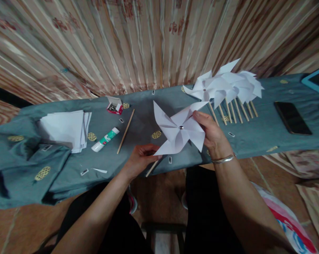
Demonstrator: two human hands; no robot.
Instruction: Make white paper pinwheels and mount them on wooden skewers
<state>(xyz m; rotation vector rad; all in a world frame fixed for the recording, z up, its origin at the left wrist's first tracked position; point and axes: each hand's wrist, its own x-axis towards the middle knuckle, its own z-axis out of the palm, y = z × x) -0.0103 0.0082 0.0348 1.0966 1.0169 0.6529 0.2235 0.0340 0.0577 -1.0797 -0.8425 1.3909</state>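
Observation:
A white paper pinwheel [172,137] with a shiny pin at its centre is held above the cloth between my two hands. The fingers of my left hand [142,160] close on its lower left blade tip. My right hand [210,132] grips the right side, thumb on the paper and a bracelet at the wrist. Below the left blade pokes the end of a wooden stick [152,169]; the paper hides the rest. Another wooden stick [126,131] and a glue stick [105,139] lie to the left of my hands. Behind them stands a small open box [115,108] of metal pins.
Several finished pinwheels [228,86] lie overlapped at the back right. A dark phone [293,118] and a blue-edged device [311,80] are farther right. At left is a stack of white paper [62,128]; a paper scrap [99,170] lies near the front edge. Curtains hang behind the table.

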